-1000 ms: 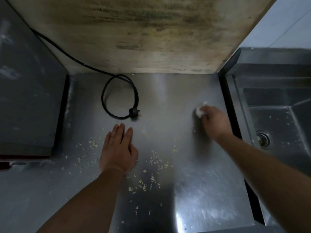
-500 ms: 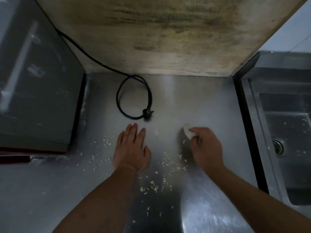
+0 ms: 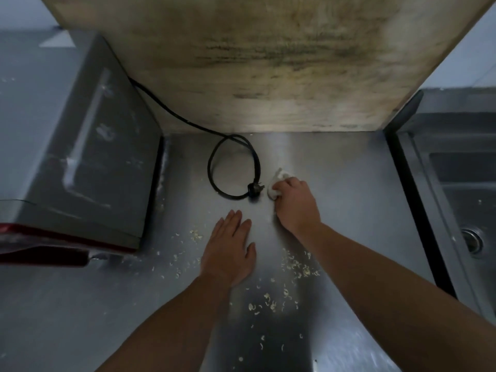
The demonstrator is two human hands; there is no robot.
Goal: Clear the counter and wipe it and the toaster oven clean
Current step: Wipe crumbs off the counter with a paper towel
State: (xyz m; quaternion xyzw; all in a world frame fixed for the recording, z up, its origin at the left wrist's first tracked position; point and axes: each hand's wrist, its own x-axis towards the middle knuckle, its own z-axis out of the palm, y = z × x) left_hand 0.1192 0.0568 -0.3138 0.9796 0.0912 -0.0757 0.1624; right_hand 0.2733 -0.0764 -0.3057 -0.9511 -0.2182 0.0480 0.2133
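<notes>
My right hand grips a small crumpled white wipe and presses it on the steel counter, just right of the plug of a black power cord. My left hand lies flat on the counter, fingers straight, holding nothing. Pale crumbs are scattered around and below both hands. The grey toaster oven with a red front edge stands at the left.
A large worn wooden board leans upright against the back wall. A steel sink with a drain lies to the right, past a dark seam at the counter's edge. The cord runs behind the oven.
My right hand has swept the wipe leftward across the counter, from near the sink edge to beside the cord's plug. My left hand stays flat in about the same spot.
</notes>
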